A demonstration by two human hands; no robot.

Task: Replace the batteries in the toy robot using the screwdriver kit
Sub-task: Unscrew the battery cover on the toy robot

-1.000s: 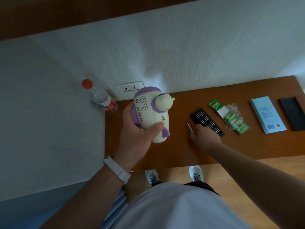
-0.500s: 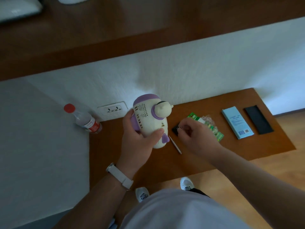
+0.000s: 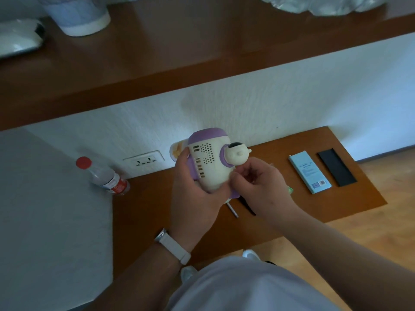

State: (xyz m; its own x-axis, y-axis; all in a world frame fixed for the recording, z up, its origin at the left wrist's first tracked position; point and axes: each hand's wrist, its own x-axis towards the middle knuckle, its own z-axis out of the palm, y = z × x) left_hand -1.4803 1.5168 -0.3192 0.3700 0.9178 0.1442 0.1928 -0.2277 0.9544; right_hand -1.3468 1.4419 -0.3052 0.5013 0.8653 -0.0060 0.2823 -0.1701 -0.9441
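The toy robot [image 3: 210, 163], cream with a purple cap and a round arm knob, is held above the brown table [image 3: 336, 203] with its speaker grille toward me. My left hand [image 3: 195, 198] grips its body from the left and below. My right hand [image 3: 258, 182] has curled fingers, and its thumb and forefinger pinch at the toy's lower right side; anything small between them is hidden. The thin screwdriver [image 3: 232, 209] lies on the table under the toy. The black bit tray [image 3: 248, 207] and the green battery pack [image 3: 290, 190] show only as slivers under my right hand.
A light blue box [image 3: 309, 171] and a black lid [image 3: 336, 167] lie at the table's right end. A water bottle with a red cap [image 3: 105, 176] stands at the left by a wall socket [image 3: 146, 161]. A wooden shelf [image 3: 202, 52] runs above.
My right hand left the bit tray and came up to the toy's lower right side. The toy has turned so its grille faces me more. The camera has tilted upward.
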